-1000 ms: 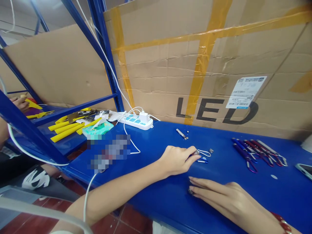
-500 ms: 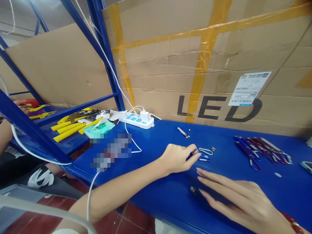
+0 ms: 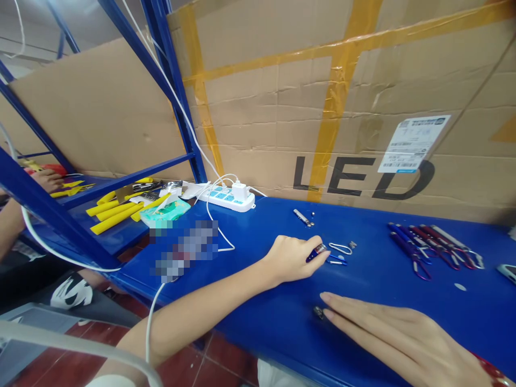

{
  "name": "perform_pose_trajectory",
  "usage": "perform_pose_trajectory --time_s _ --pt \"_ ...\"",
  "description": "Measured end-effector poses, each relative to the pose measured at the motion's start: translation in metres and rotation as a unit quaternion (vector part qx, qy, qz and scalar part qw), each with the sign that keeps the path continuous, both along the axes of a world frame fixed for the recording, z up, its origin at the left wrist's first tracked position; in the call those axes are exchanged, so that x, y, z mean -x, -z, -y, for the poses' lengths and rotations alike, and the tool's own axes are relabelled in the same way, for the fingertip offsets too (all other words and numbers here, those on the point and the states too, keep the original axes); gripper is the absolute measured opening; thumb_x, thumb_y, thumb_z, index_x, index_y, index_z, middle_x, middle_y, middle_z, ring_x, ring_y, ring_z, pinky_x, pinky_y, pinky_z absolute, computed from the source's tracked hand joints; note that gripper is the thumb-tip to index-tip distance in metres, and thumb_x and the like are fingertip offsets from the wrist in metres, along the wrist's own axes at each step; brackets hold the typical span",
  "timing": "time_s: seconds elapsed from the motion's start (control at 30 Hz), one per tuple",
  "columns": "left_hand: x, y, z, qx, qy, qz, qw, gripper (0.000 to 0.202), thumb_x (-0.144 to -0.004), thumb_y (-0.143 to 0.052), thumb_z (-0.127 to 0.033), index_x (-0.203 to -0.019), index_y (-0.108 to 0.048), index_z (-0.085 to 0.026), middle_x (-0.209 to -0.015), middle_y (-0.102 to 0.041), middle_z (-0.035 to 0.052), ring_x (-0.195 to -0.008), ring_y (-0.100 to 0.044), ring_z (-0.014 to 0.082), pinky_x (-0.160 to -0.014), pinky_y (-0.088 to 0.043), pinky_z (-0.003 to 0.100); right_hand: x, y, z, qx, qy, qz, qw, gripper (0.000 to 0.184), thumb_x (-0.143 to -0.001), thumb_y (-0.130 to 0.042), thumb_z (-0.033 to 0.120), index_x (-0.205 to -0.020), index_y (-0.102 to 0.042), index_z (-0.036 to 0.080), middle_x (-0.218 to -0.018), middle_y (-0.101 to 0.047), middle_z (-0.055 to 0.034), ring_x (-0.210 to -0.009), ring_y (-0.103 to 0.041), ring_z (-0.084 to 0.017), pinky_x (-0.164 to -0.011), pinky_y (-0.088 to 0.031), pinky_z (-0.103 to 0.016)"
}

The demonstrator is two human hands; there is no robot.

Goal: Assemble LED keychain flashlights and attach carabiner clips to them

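Note:
My left hand (image 3: 291,260) is closed around a small blue tube with a clear end (image 3: 316,252), which looks like a keychain flashlight. Just past its fingertips lie a blue carabiner (image 3: 338,261) and a silver carabiner (image 3: 341,248), with a small metal piece (image 3: 352,244) beside them. Nearer the front, my right hand (image 3: 399,330) has its fingers stretched out flat, tips at a small black part (image 3: 318,312). Whether they touch it I cannot tell. A silver tube (image 3: 300,217) with tiny round pieces lies farther back.
Blue, red and silver flashlights with carabiners (image 3: 435,247) lie in a row at right, near a white disc (image 3: 460,287). A power strip (image 3: 229,199) with cables stands at the back. Yellow tubes (image 3: 116,217) lie left, where another person's hand (image 3: 46,178) shows. A cardboard wall (image 3: 262,123) rises behind.
My right hand has come down and towards the black part, its fingers drawn closer together. My left hand stays nearly in place, and the blue tube shows more clearly. The other person's hand has entered further.

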State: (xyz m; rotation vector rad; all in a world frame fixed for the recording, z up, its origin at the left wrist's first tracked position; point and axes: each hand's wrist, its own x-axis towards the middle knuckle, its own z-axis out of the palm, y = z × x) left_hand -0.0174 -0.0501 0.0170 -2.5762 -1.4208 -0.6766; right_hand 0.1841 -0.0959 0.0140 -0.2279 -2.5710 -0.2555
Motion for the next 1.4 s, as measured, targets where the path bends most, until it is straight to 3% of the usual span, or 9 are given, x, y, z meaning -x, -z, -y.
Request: perform_pose_trajectory --time_s 0.17,0.37,0.53,0.8,1.1,1.4 --pt "0.000 0.001 -0.001 0.000 -0.001 0.000 1.000 0.028 -0.087 -0.039 -0.041 -0.079 -0.057 -0.020 -0.058 -0.065 -0.0013 -0.060 -0.065 0.0174 -0.045 -0.034 0.021 0.001 0.003 -0.002 -0.042 0.022 -0.006 0.999 0.042 -0.092 -0.028 0.012 -0.130 -0.044 0.020 -0.120 -0.059 -0.0045 -0.109 -0.055 -0.015 -0.087 -0.052 -0.023" --pt "-0.001 0.003 -0.001 -0.002 -0.003 -0.002 1.000 0.027 -0.086 -0.041 -0.040 -0.079 -0.058 -0.020 -0.058 -0.065 -0.0006 -0.059 -0.065 0.0171 -0.046 -0.035 0.020 0.013 0.001 -0.006 -0.112 0.050 0.030 0.992 0.036 -0.093 -0.029 0.010 -0.110 -0.059 0.016 -0.111 -0.064 -0.0055 -0.102 -0.060 -0.017 -0.080 -0.055 -0.025" --pt "-0.002 0.007 -0.002 -0.010 0.000 0.010 1.000 0.027 -0.085 -0.042 -0.041 -0.081 -0.058 -0.020 -0.056 -0.065 -0.0012 -0.056 -0.063 0.0148 -0.044 -0.031 0.019 0.022 -0.002 -0.008 -0.083 0.078 0.072 0.991 0.035 -0.095 -0.031 0.025 -0.108 -0.063 0.017 -0.103 -0.068 -0.0066 -0.094 -0.064 -0.018 -0.075 -0.057 -0.029" --pt "-0.002 0.010 -0.005 -0.011 0.007 0.028 1.000 0.026 -0.084 -0.045 -0.042 -0.077 -0.057 -0.020 -0.054 -0.063 -0.0039 -0.052 -0.061 0.0125 -0.044 -0.027 0.019 0.017 -0.008 -0.002 -0.068 0.064 0.110 0.990 0.039 -0.094 -0.026 0.014 -0.110 -0.062 0.015 -0.104 -0.067 -0.0086 -0.096 -0.063 -0.017 -0.076 -0.056 -0.026" --pt "0.001 0.008 -0.010 0.005 -0.008 0.038 0.999 0.032 -0.083 -0.047 -0.049 -0.076 -0.056 -0.020 -0.053 -0.061 -0.0043 -0.053 -0.061 0.0117 -0.046 -0.028 0.019 0.021 0.003 -0.006 -0.031 0.075 0.102 0.991 0.035 -0.094 -0.031 0.027 -0.109 -0.061 0.014 -0.096 -0.068 -0.0077 -0.088 -0.065 -0.018 -0.068 -0.057 -0.029" --pt "-0.001 0.007 -0.004 0.008 0.016 0.037 0.999 0.028 -0.083 -0.047 -0.046 -0.079 -0.057 -0.020 -0.051 -0.060 -0.0048 -0.051 -0.060 0.0111 -0.045 -0.027 0.018 0.022 -0.008 0.001 -0.070 0.030 0.062 0.995 0.033 -0.094 -0.031 0.015 -0.105 -0.061 0.013 -0.092 -0.069 -0.0042 -0.080 -0.064 -0.015 -0.064 -0.054 -0.025"
